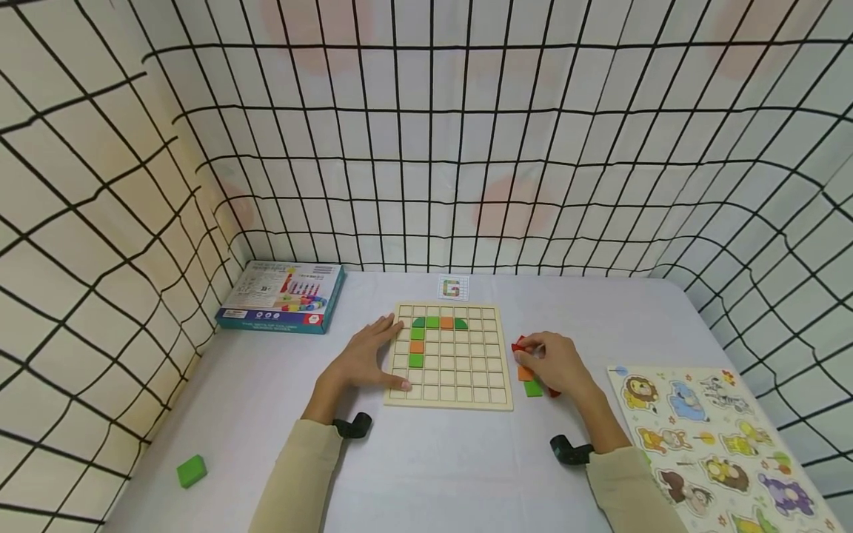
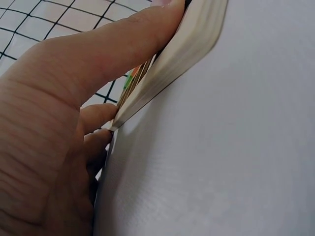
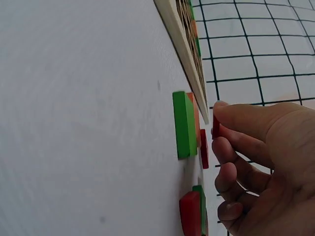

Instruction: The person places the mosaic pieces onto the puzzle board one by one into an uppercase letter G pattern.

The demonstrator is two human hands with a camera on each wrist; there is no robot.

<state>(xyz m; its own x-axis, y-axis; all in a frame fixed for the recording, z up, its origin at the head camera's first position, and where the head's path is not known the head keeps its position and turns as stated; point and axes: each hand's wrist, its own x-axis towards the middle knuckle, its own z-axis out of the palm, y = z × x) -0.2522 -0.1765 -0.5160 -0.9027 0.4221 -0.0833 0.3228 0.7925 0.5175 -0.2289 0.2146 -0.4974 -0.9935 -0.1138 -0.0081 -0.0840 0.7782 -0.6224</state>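
Note:
A wooden grid board (image 1: 460,370) holds several green and orange pieces, in a row near its far edge and a column down its left side. My left hand (image 1: 369,355) rests on the board's left side, thumb over the near corner, fingers spread along the edge. To the right of the board, my right hand (image 1: 552,361) pinches a small red piece (image 3: 215,126) between thumb and index finger. Beneath and beside that hand lie an orange piece (image 1: 525,374), a green piece (image 1: 533,389) and red pieces (image 3: 190,212), partly covered by the hand in the head view.
A small pattern card (image 1: 454,287) lies behind the board. At the back left is a boxed set (image 1: 280,296). One green block (image 1: 192,471) sits at the front left. An animal picture board (image 1: 656,377) covers the front right. Black netting (image 1: 433,163) surrounds the table.

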